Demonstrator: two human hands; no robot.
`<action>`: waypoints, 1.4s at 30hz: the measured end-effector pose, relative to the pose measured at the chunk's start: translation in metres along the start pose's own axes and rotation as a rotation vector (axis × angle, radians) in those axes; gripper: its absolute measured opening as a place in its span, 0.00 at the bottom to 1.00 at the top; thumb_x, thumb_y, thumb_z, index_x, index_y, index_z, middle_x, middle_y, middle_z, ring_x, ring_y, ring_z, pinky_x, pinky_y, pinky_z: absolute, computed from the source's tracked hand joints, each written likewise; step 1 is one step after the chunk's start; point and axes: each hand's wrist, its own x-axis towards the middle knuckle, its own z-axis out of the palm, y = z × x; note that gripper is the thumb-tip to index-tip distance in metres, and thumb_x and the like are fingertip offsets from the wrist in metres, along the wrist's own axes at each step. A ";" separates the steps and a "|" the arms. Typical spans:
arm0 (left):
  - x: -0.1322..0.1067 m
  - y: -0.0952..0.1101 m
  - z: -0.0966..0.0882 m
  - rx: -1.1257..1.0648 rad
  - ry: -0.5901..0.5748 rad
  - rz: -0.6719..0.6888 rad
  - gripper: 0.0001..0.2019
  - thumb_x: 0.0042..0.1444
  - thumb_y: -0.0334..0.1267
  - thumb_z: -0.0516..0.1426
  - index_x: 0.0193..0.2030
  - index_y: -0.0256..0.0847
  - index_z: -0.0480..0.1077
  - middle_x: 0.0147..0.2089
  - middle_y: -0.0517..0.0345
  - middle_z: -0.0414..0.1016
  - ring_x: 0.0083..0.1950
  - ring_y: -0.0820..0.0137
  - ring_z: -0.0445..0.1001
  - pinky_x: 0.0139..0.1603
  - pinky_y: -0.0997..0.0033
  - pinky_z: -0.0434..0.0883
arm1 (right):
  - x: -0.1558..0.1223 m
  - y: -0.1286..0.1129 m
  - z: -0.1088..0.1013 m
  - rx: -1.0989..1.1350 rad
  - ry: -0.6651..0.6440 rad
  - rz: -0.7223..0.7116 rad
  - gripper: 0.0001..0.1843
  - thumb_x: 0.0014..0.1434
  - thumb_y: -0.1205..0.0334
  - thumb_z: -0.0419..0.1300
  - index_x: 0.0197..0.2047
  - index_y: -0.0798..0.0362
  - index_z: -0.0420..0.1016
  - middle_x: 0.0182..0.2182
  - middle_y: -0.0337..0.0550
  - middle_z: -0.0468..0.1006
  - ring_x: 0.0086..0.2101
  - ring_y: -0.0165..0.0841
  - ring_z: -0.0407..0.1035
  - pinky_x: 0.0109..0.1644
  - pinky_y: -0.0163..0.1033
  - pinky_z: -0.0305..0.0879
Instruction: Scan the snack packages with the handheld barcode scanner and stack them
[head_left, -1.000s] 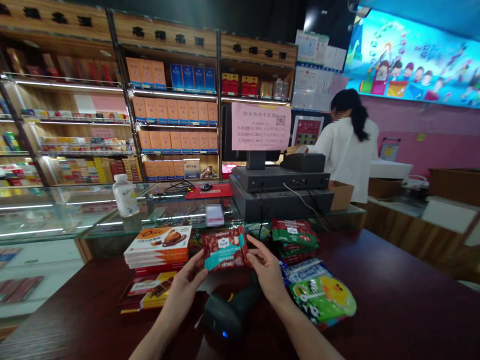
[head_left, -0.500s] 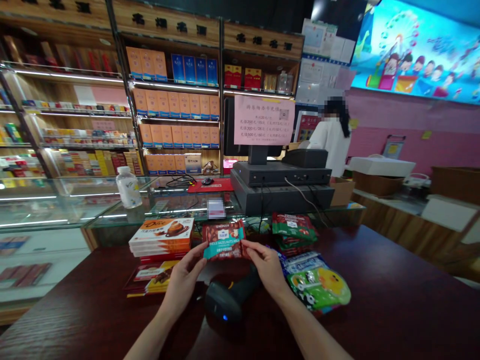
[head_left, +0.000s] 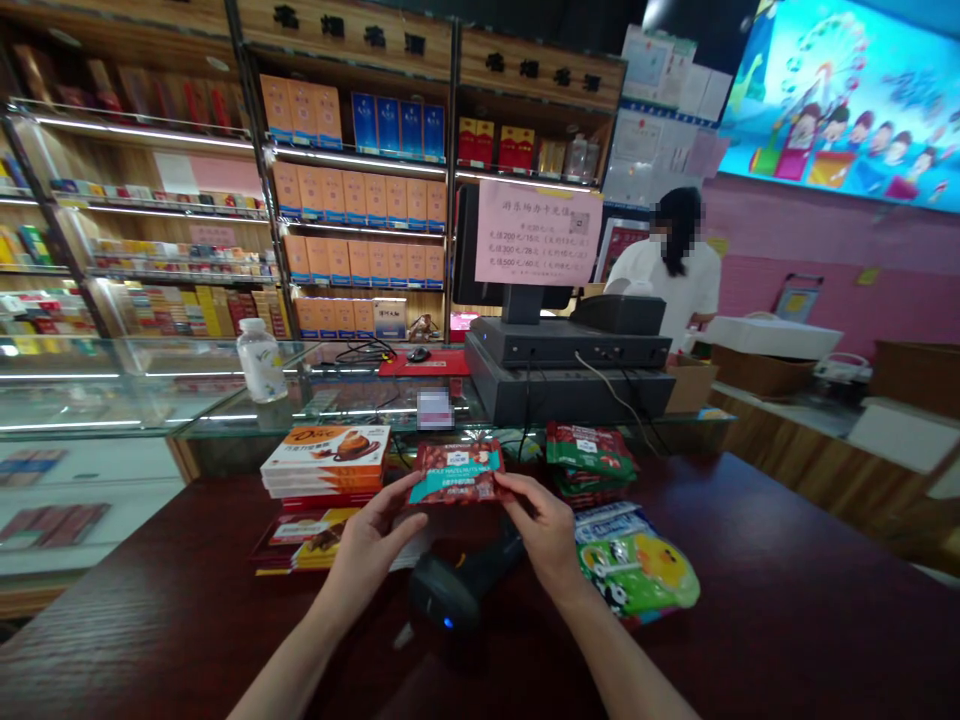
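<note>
A red and teal chocolate packet is held flat above a dark wooden counter. My left hand pinches its left edge and my right hand pinches its right edge. Just below the packet, between my wrists, lies a black handheld barcode scanner with a small blue light. A stack of orange and white chocolate boxes sits to the left of the packet. To its right are green and red packets and a green bag with a yellow duck.
A black register with a monitor and a pink notice stands behind the counter. A clear plastic bottle rests on the glass display case. A person in white stands behind the register. Shelves of boxed goods line the back wall.
The packet has tipped from facing me upright to lying nearly flat, and both hands have lowered slightly. The person in white has turned and shifted behind the register.
</note>
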 end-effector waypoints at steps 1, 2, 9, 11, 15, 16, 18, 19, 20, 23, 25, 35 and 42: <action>-0.001 -0.002 0.000 0.042 0.027 0.026 0.28 0.50 0.50 0.63 0.57 0.42 0.73 0.52 0.51 0.81 0.50 0.60 0.80 0.49 0.62 0.77 | 0.000 -0.001 0.000 -0.016 0.008 -0.013 0.09 0.62 0.64 0.61 0.43 0.47 0.83 0.41 0.42 0.85 0.42 0.37 0.79 0.48 0.40 0.74; -0.001 -0.004 0.000 0.093 0.066 0.053 0.24 0.51 0.50 0.63 0.54 0.42 0.75 0.49 0.52 0.82 0.48 0.61 0.80 0.48 0.63 0.77 | -0.001 -0.002 -0.001 -0.031 0.012 -0.023 0.08 0.62 0.64 0.62 0.42 0.47 0.82 0.39 0.41 0.85 0.40 0.36 0.79 0.47 0.39 0.74; -0.005 0.000 -0.003 0.337 0.290 0.212 0.13 0.55 0.51 0.59 0.36 0.43 0.75 0.32 0.59 0.77 0.35 0.67 0.76 0.38 0.70 0.73 | -0.002 -0.015 0.005 -0.118 -0.012 -0.058 0.06 0.63 0.59 0.62 0.34 0.48 0.78 0.32 0.41 0.79 0.34 0.35 0.74 0.39 0.38 0.69; -0.005 0.003 -0.001 0.372 0.330 0.282 0.12 0.56 0.50 0.59 0.32 0.44 0.74 0.33 0.59 0.74 0.35 0.68 0.74 0.38 0.69 0.72 | -0.001 -0.018 0.007 -0.124 0.014 -0.031 0.08 0.62 0.58 0.62 0.32 0.48 0.77 0.33 0.42 0.77 0.33 0.34 0.72 0.36 0.37 0.68; -0.002 0.002 0.002 0.390 0.382 0.332 0.12 0.57 0.50 0.58 0.34 0.45 0.73 0.39 0.56 0.74 0.43 0.64 0.74 0.45 0.65 0.72 | 0.000 -0.019 0.010 -0.085 0.001 0.056 0.08 0.62 0.55 0.61 0.32 0.48 0.75 0.33 0.42 0.76 0.33 0.35 0.70 0.36 0.37 0.66; -0.002 0.000 0.002 0.394 0.377 0.309 0.12 0.57 0.50 0.58 0.35 0.45 0.73 0.40 0.56 0.75 0.43 0.64 0.74 0.47 0.64 0.72 | -0.001 -0.018 0.011 -0.078 -0.020 0.080 0.08 0.62 0.55 0.61 0.33 0.49 0.75 0.32 0.41 0.76 0.33 0.35 0.70 0.37 0.37 0.66; -0.001 -0.004 0.002 0.412 0.353 0.235 0.13 0.57 0.51 0.57 0.38 0.45 0.72 0.39 0.58 0.76 0.42 0.64 0.75 0.47 0.64 0.72 | -0.001 -0.018 0.012 -0.071 -0.040 0.123 0.09 0.62 0.55 0.60 0.34 0.49 0.75 0.31 0.40 0.77 0.33 0.35 0.70 0.37 0.37 0.65; -0.001 -0.005 0.002 0.424 0.343 0.199 0.13 0.57 0.52 0.57 0.39 0.45 0.72 0.38 0.59 0.76 0.41 0.64 0.75 0.47 0.64 0.72 | -0.002 -0.018 0.013 -0.064 -0.035 0.144 0.09 0.62 0.54 0.60 0.34 0.49 0.75 0.30 0.40 0.77 0.33 0.35 0.70 0.38 0.37 0.65; -0.001 -0.005 0.003 0.436 0.336 0.173 0.14 0.57 0.53 0.57 0.39 0.45 0.71 0.37 0.59 0.76 0.40 0.64 0.76 0.46 0.64 0.72 | -0.002 -0.018 0.014 -0.054 -0.025 0.164 0.09 0.62 0.54 0.61 0.34 0.49 0.76 0.30 0.40 0.77 0.33 0.35 0.71 0.38 0.37 0.65; -0.001 -0.001 0.006 0.437 0.349 0.160 0.16 0.57 0.53 0.57 0.44 0.45 0.71 0.34 0.61 0.75 0.38 0.66 0.76 0.45 0.65 0.72 | -0.001 -0.019 0.016 -0.009 0.004 0.230 0.11 0.61 0.51 0.61 0.34 0.50 0.76 0.30 0.39 0.79 0.32 0.35 0.71 0.38 0.37 0.65; -0.001 0.004 0.009 0.407 0.362 0.170 0.19 0.57 0.52 0.57 0.51 0.44 0.68 0.33 0.62 0.75 0.37 0.67 0.76 0.44 0.65 0.72 | -0.001 -0.020 0.018 0.023 0.019 0.269 0.13 0.60 0.50 0.61 0.34 0.50 0.76 0.29 0.39 0.79 0.31 0.35 0.71 0.37 0.37 0.66; 0.002 0.001 0.001 0.599 0.064 0.435 0.38 0.60 0.46 0.58 0.73 0.50 0.46 0.61 0.49 0.71 0.64 0.57 0.66 0.67 0.44 0.59 | 0.010 -0.010 0.018 0.252 0.162 0.446 0.16 0.55 0.47 0.65 0.34 0.53 0.77 0.28 0.41 0.80 0.30 0.36 0.73 0.35 0.38 0.69; 0.002 0.004 -0.004 0.895 0.014 0.591 0.50 0.53 0.43 0.64 0.75 0.51 0.37 0.68 0.45 0.63 0.69 0.50 0.60 0.69 0.34 0.52 | 0.012 -0.022 0.020 0.290 0.189 0.471 0.16 0.54 0.47 0.66 0.34 0.53 0.78 0.30 0.42 0.82 0.31 0.37 0.75 0.35 0.38 0.71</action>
